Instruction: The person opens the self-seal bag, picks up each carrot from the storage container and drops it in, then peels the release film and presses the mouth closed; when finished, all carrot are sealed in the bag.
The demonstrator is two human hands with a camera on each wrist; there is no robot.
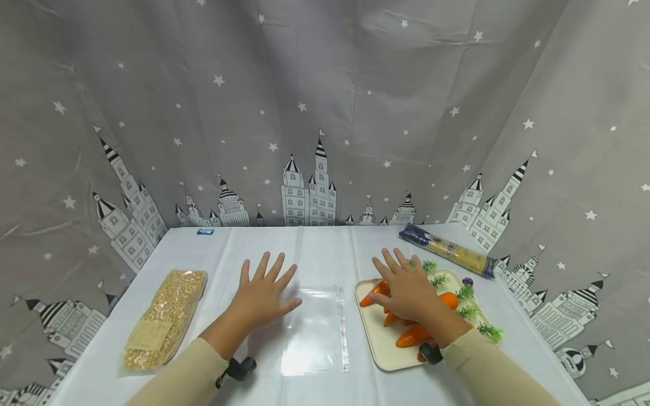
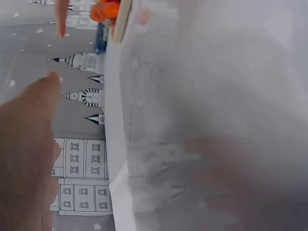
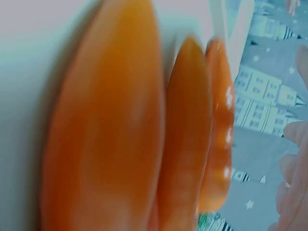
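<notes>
Left hand: grip spread, over left side of clear plastic bag, flat on tabletop. Right hand: grip spread too, over tray of carrots, right of bag.

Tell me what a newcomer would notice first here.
The bright orange carrots on the cream tray, partly hidden by the outspread right hand. Next, the left hand, fingers spread by a clear bag, with a bag of yellow kernels farther left.
</notes>
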